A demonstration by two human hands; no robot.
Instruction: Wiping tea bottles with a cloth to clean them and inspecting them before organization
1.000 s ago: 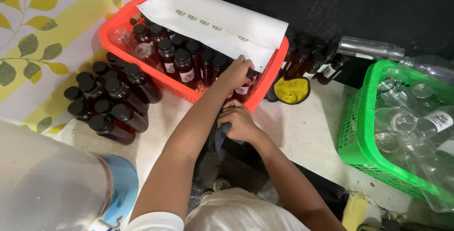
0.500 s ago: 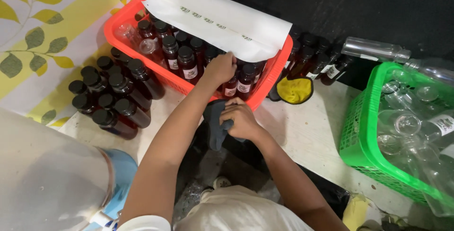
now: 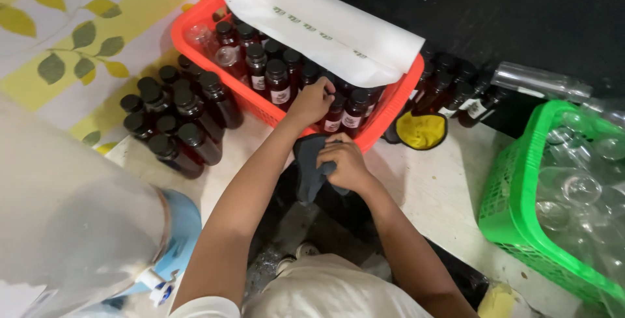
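Note:
My left hand (image 3: 314,101) reaches into the red basket (image 3: 211,54) and closes its fingers around the cap of a dark brown bottle (image 3: 335,113) standing among several like it. Just below the basket's front rim, my right hand (image 3: 344,164) holds a dark grey cloth (image 3: 308,168) that hangs down from its fingers. A white sheet of paper with small printed marks (image 3: 325,25) lies curled over the far side of the basket, hiding the bottles beneath it.
Several capped dark bottles (image 3: 172,119) stand on the floor left of the basket, and more (image 3: 456,90) behind it at right. A yellow lid (image 3: 422,129), a green basket (image 3: 521,214) of clear bottles (image 3: 573,188), and a large clear jug (image 3: 71,227) lie around.
My left hand has slid left along the basket's front row to another bottle. My right hand with the cloth has stayed put.

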